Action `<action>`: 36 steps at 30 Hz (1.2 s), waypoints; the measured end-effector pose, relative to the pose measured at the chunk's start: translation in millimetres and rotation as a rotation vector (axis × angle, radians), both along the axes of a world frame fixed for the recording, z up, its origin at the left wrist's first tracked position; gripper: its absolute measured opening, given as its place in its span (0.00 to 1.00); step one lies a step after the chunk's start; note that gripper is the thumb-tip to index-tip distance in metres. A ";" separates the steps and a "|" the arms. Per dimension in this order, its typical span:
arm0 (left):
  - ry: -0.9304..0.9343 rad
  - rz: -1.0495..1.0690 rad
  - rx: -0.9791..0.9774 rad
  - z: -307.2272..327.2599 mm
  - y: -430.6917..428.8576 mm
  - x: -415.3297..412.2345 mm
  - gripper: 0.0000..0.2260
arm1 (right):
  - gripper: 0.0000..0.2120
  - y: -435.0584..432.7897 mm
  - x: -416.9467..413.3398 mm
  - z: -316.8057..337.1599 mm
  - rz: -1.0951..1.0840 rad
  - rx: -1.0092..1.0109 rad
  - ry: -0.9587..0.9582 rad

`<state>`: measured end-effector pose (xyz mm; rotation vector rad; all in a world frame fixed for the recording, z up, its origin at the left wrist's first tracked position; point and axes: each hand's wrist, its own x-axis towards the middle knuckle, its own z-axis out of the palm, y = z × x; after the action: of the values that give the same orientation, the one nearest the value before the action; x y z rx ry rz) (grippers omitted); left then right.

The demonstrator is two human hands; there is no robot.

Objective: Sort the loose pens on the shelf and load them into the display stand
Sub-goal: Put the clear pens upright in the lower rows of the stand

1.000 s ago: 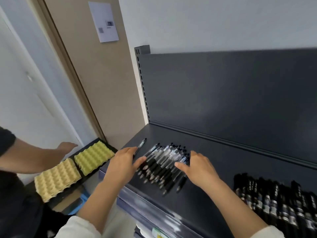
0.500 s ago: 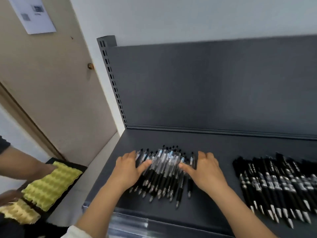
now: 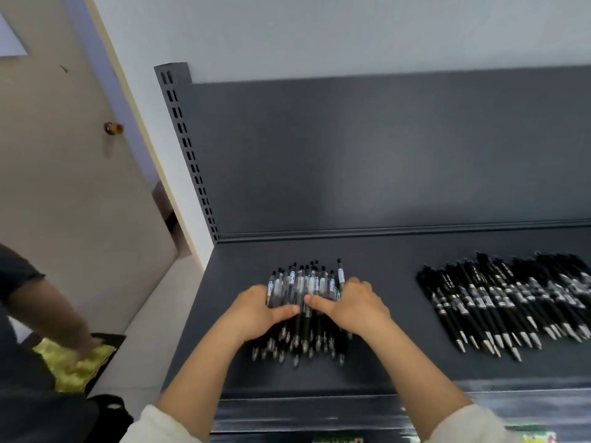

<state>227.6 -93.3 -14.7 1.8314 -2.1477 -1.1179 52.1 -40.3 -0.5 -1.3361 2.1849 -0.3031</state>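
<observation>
Near the shelf's (image 3: 383,372) left edge, left hand (image 3: 256,310) and right hand (image 3: 355,306) are gripping the clear pens (image 3: 303,282) from both sides; black pens (image 3: 499,298) are lying toward its right.

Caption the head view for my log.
Left hand and right hand grip a clear-pen bundle on the shelf; black pens lie apart.

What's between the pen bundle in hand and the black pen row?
Bare shelf separates pen bundle from black pen row, besides the right hand; head view.
</observation>
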 end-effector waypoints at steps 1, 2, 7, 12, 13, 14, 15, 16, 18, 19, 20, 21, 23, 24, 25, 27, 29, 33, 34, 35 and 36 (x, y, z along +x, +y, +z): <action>0.005 -0.003 0.006 1.3 0.5 -1.0 0.32 | 0.47 -1.3 1.1 0.4 -0.002 0.000 -0.014; 0.001 -0.005 0.005 -0.5 -1.3 -1.0 0.30 | 0.46 -2.4 1.3 0.7 -0.007 0.000 -0.032; 0.098 -0.046 -0.011 4.4 0.5 -3.7 0.09 | 0.38 -6.5 -0.8 -1.5 -0.044 0.011 -0.100; 0.117 -0.021 -0.009 5.6 -1.2 -2.3 0.15 | 0.32 -10.9 -2.1 -3.2 -0.033 0.007 -0.056; 0.101 -0.022 -0.017 6.0 -1.4 -2.2 0.16 | 0.31 -12.4 -3.0 -3.4 -0.031 -0.001 -0.059; 0.090 -0.014 -0.019 5.8 -1.9 -1.6 0.15 | 0.30 -13.8 -4.5 -3.8 -0.037 -0.007 -0.067; 0.102 -0.005 -0.023 5.4 -1.7 -1.4 0.12 | 0.29 -14.7 -6.3 -3.5 -0.049 -0.017 -0.086; 0.125 0.015 -0.016 5.5 -1.4 -1.0 0.10 | 0.28 -15.2 -8.9 -3.2 -0.065 -0.031 -0.118; 0.173 0.049 -0.008 5.5 -1.7 0.5 0.10 | 0.26 -15.1 -15.5 -2.3 -0.092 -0.067 -0.203; 0.183 0.057 -0.009 5.2 -1.9 1.2 0.10 | 0.26 -14.2 -19.3 -2.2 -0.105 -0.082 -0.249; 0.191 0.064 -0.010 4.5 -2.2 1.8 0.10 | 0.25 -13.3 -23.3 -2.5 -0.124 -0.090 -0.296; 0.203 0.073 -0.010 4.2 -2.3 1.9 0.10 | 0.24 -12.8 -27.2 -2.8 -0.145 -0.097 -0.341; 0.230 0.094 -0.017 3.3 -2.5 1.9 0.08 | 0.21 -11.9 -35.9 -3.9 -0.189 -0.118 -0.423; 0.239 0.111 -0.032 1.6 -3.8 2.0 0.09 | 0.18 -11.1 -40.4 -4.4 -0.219 -0.141 -0.464; 0.244 0.128 -0.052 -0.2 -5.5 1.9 0.09 | 0.15 -9.9 -44.6 -3.9 -0.254 -0.169 -0.510; 0.253 0.169 -0.096 -4.0 -9.5 2.2 0.11 | 0.10 -6.3 -52.6 -2.7 -0.316 -0.227 -0.609; 0.279 0.207 -0.130 -6.1 -13.0 1.1 0.15 | 0.07 -1.4 -58.9 -0.7 -0.353 -0.283 -0.688; 0.383 0.214 -0.202 0.9 -11.1 -9.9 0.15 | 0.04 10.8 -64.9 9.3 -0.432 -0.385 -0.850; 0.408 0.215 -0.235 5.4 -8.4 -14.9 0.14 | 0.05 14.3 -66.3 12.3 -0.448 -0.417 -0.908; 0.430 0.209 -0.270 12.0 -3.4 -21.7 0.14 | 0.05 18.4 -68.0 15.6 -0.464 -0.453 -0.973; 0.457 0.192 -0.305 18.5 2.5 -29.5 0.15 | 0.05 23.6 -69.7 20.0 -0.470 -0.483 -1.039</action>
<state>198.1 -90.8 3.8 1.4435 -1.7302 -0.9828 -17.6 -16.8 19.5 -0.5694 1.4896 -1.4109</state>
